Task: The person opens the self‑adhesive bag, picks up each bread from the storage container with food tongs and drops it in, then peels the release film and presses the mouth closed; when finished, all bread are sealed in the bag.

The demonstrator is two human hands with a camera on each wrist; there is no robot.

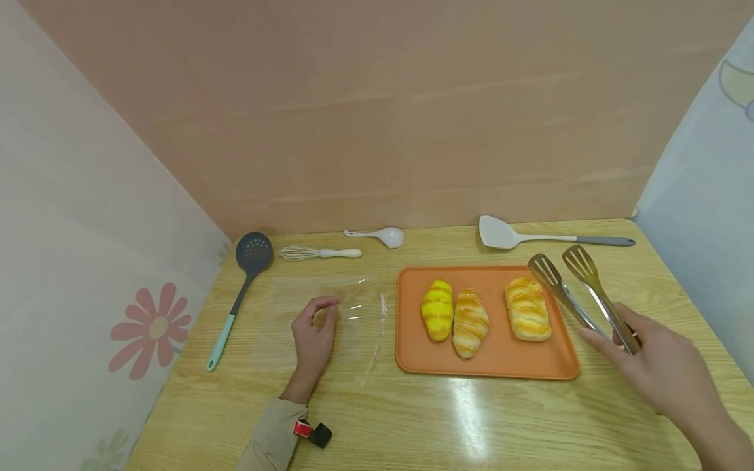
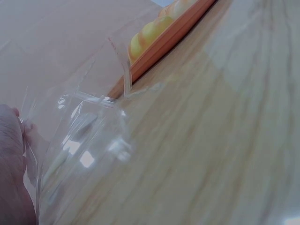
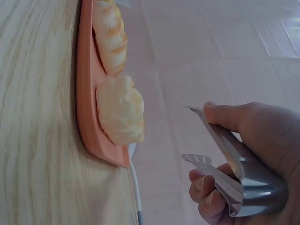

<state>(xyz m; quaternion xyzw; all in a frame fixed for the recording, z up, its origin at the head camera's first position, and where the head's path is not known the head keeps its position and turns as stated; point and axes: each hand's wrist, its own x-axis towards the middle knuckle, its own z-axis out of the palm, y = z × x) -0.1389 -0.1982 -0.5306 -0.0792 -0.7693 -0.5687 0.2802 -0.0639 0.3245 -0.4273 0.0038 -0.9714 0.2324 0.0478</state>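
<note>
My left hand [image 1: 315, 337] pinches a clear plastic bag [image 1: 359, 327] between thumb and fingertips. In the left wrist view the bag [image 2: 89, 140] stands partly raised, its mouth edge near the tray. My right hand [image 1: 660, 360] grips metal tongs [image 1: 589, 301] with slotted ends, their arms spread and nothing between them. The tong tips reach over the right end of an orange tray [image 1: 489, 369]. On it lie a yellow bread roll [image 1: 438, 311], a striped tan roll [image 1: 470, 324] and a golden ridged bread [image 1: 527, 310] on the right, nearest the tongs.
Along the back of the wooden table lie a whisk [image 1: 321, 253], a white ladle [image 1: 383, 236] and a white spatula [image 1: 506, 234] with a grey handle. A dark skimmer [image 1: 253, 255] with a mint handle lies at the left. Cloth-covered walls [image 1: 400, 131] rise behind and beside.
</note>
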